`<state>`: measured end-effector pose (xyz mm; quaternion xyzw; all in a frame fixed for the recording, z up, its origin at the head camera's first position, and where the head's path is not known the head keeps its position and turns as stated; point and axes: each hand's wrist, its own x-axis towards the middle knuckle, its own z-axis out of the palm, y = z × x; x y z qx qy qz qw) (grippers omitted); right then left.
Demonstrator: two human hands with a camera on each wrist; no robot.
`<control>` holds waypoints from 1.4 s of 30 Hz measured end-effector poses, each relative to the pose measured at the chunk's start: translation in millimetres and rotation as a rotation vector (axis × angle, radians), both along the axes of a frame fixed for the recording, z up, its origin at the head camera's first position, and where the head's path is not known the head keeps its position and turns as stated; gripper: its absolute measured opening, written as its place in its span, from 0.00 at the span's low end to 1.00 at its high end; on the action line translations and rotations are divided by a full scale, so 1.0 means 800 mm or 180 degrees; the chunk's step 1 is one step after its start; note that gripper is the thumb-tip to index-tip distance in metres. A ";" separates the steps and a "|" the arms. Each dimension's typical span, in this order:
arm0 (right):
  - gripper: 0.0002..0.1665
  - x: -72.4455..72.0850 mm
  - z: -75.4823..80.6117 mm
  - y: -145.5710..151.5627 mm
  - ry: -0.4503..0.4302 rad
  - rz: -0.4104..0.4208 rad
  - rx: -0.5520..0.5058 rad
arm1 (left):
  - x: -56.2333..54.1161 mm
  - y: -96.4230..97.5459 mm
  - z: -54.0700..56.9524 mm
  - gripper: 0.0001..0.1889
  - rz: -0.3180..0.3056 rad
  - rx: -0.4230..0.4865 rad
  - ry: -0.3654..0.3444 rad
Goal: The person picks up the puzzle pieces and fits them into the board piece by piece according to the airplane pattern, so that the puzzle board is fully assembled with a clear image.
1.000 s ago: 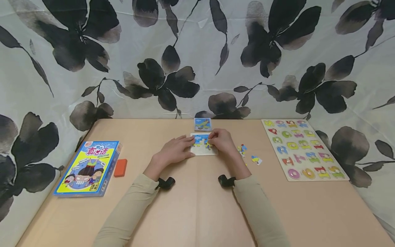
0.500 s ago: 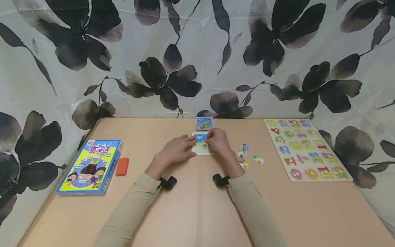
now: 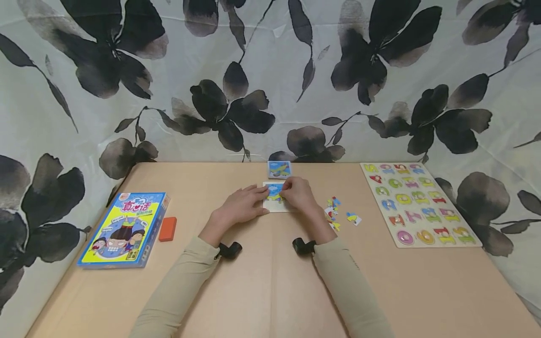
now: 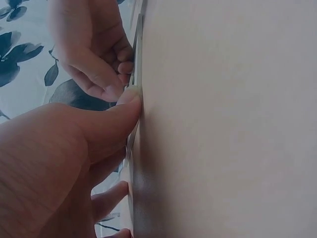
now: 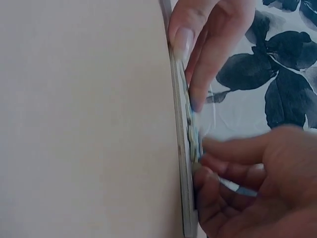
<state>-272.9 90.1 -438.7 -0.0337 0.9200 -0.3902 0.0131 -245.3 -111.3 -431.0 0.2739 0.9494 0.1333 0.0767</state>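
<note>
A small puzzle board (image 3: pixel 272 209) with a white border and a blue and yellow picture lies at the table's far middle. My left hand (image 3: pixel 243 204) rests on its left side with fingers extended; in the left wrist view the thumb (image 4: pixel 130 101) presses the board's near edge. Over the board's right part, my right hand (image 3: pixel 299 193) pinches a small puzzle piece (image 5: pixel 200 145) against the pieces in the board. Most of that piece is hidden by the fingers. Loose puzzle pieces (image 3: pixel 332 212) lie right of the right hand, with another piece (image 3: pixel 353 218) a little apart.
Behind the board is a small picture card (image 3: pixel 279 169). On the left lie a blue and yellow box (image 3: pixel 124 230) and an orange block (image 3: pixel 167 229). A large sheet of colourful shapes (image 3: pixel 418 204) covers the far right. A floral cloth (image 3: pixel 253 70) hangs behind the table.
My right hand has shifted slightly left over the board, covering more of its picture and uncovering more loose pieces. My left hand holds its place on the board.
</note>
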 end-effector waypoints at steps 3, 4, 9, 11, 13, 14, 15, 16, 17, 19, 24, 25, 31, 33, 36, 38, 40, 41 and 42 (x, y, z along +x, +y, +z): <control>0.04 0.001 0.003 0.000 -0.0080 0.0065 0.0017 | 0.000 -0.002 -0.001 0.34 -0.0011 0.0023 -0.0001; 0.05 0.002 0.004 0.000 -0.0084 0.0097 0.0047 | 0.001 -0.002 -0.001 0.34 -0.0015 0.0026 -0.0003; 0.14 0.004 0.009 -0.002 -0.0012 0.0400 0.0383 | 0.000 -0.003 -0.002 0.34 -0.0034 0.0034 0.0003; 0.17 0.004 0.009 -0.002 0.0001 0.0497 0.0471 | 0.000 -0.003 -0.001 0.34 -0.0033 0.0030 0.0001; 0.18 0.003 0.009 -0.002 -0.0014 0.0527 0.0494 | -0.001 -0.003 0.000 0.34 -0.0035 0.0030 0.0005; 0.18 0.003 0.009 -0.002 -0.0014 0.0523 0.0494 | -0.002 -0.003 -0.001 0.34 -0.0034 0.0025 0.0005; 0.18 0.002 0.008 -0.002 -0.0013 0.0517 0.0494 | -0.002 -0.002 -0.001 0.34 -0.0034 0.0018 0.0001; 0.18 0.002 0.007 -0.001 -0.0011 0.0514 0.0493 | -0.002 -0.002 -0.001 0.34 -0.0031 0.0012 -0.0005; 0.18 0.002 0.007 -0.001 -0.0009 0.0511 0.0489 | -0.002 -0.002 -0.001 0.34 -0.0032 0.0010 -0.0006; 0.18 0.002 0.006 -0.001 0.0003 0.0493 0.0484 | -0.003 -0.002 0.000 0.34 -0.0032 0.0011 -0.0008; 0.17 0.003 0.006 -0.002 0.0038 0.0462 0.0469 | -0.002 -0.001 0.002 0.34 -0.0041 0.0013 0.0008; 0.17 0.003 0.006 -0.003 0.0037 0.0467 0.0461 | -0.002 -0.001 0.002 0.34 -0.0040 0.0012 0.0013; 0.18 0.003 0.006 0.003 -0.0049 0.0595 0.0376 | 0.000 -0.002 0.002 0.34 -0.0018 0.0039 -0.0016; 0.19 0.003 0.007 0.006 -0.0076 0.0624 0.0352 | 0.000 -0.003 0.001 0.34 -0.0015 0.0047 -0.0015; 0.19 0.003 0.010 0.008 -0.0098 0.0612 0.0381 | 0.000 -0.003 0.000 0.34 -0.0014 0.0042 -0.0005; 0.18 0.004 0.011 0.007 -0.0065 0.0570 0.0467 | -0.001 -0.003 -0.001 0.34 -0.0012 0.0033 -0.0002; 0.15 0.006 0.011 0.006 -0.0070 0.0444 0.0526 | -0.002 -0.003 -0.001 0.34 -0.0010 0.0020 -0.0005; 0.14 0.006 0.010 0.006 -0.0069 0.0373 0.0550 | -0.003 -0.003 -0.002 0.34 -0.0007 0.0016 -0.0005; 0.12 0.006 0.009 0.006 -0.0084 0.0301 0.0551 | -0.003 -0.002 -0.002 0.34 -0.0007 0.0011 -0.0009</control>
